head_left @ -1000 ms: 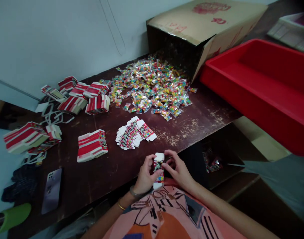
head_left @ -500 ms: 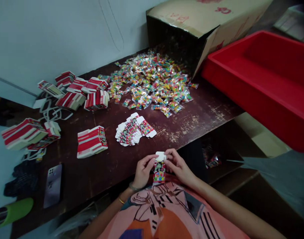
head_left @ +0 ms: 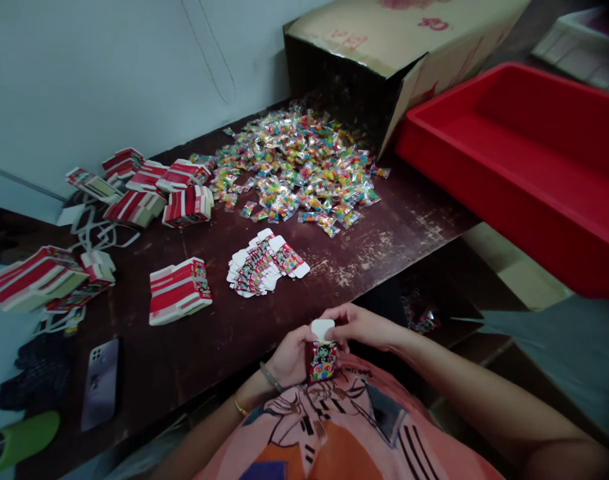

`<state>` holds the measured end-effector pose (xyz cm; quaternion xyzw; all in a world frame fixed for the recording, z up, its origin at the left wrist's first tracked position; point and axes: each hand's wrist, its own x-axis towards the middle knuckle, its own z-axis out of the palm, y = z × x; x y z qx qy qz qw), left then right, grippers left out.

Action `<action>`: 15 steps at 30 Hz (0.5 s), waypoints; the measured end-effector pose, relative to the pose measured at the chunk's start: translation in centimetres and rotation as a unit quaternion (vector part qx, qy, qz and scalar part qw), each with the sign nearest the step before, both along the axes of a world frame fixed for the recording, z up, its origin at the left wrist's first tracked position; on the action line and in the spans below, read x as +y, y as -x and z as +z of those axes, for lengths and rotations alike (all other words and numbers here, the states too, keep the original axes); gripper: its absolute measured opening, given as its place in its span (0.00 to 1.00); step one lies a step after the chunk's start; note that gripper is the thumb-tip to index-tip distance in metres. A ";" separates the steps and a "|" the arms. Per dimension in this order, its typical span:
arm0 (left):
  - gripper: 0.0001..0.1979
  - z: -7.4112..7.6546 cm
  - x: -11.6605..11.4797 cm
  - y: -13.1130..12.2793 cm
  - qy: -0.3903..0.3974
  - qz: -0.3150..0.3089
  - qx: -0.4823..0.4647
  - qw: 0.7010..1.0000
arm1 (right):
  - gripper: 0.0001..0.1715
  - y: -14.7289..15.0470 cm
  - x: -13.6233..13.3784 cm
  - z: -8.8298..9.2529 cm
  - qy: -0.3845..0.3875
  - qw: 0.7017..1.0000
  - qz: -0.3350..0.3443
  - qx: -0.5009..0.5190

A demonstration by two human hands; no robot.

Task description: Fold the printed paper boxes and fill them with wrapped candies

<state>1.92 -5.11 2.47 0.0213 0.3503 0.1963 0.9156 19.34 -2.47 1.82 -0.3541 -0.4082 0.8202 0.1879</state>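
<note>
Close to my body, at the table's front edge, I hold a small printed candy box (head_left: 323,362) upright with its white top flap raised. My left hand (head_left: 293,357) grips the box along its left side. My right hand (head_left: 357,327) has its fingers on the upper right corner, by the flap. Just beyond my hands lies a fanned pile of flat candy boxes (head_left: 257,265). To its left is a stack of flat boxes (head_left: 179,291) with red and white sides. A large heap of small clear candy packets (head_left: 294,163) covers the back of the table.
A cardboard carton (head_left: 384,40) lies on its side behind the packets. A red plastic tray (head_left: 484,180) juts over the table's right end. More bundled box stacks (head_left: 187,205) sit at the left, with a phone (head_left: 100,383) and a green object (head_left: 32,437) nearer me.
The box in my hands has shifted slightly down and right, and my right fingers have moved in over its open top. The camera view has tilted slightly.
</note>
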 end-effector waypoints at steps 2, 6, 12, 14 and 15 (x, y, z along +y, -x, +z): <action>0.23 0.2 0.1 -0.2 0.000 0.021 0.007 1.000 | 0.21 0.2 0.4 0.3 -0.063 0.998 0.001 -0.025; 0.25 0.2 0.0 -0.1 0.002 0.042 -0.003 0.999 | 0.29 0.8 0.5 0.1 -0.113 0.992 -0.014 -0.059; 0.26 -0.9 -1.3 1.3 -0.049 0.059 -0.001 0.997 | 0.21 0.6 0.3 -0.5 -0.172 0.982 -0.011 -0.076; 0.26 -1.4 -1.8 1.7 -0.072 0.056 0.025 0.996 | 0.19 0.3 0.3 -0.1 -0.235 0.967 -0.017 -0.097; 0.26 -1.6 -2.0 1.9 -0.083 0.053 0.035 0.994 | 0.18 0.2 0.3 0.2 -0.273 0.957 -0.012 -0.101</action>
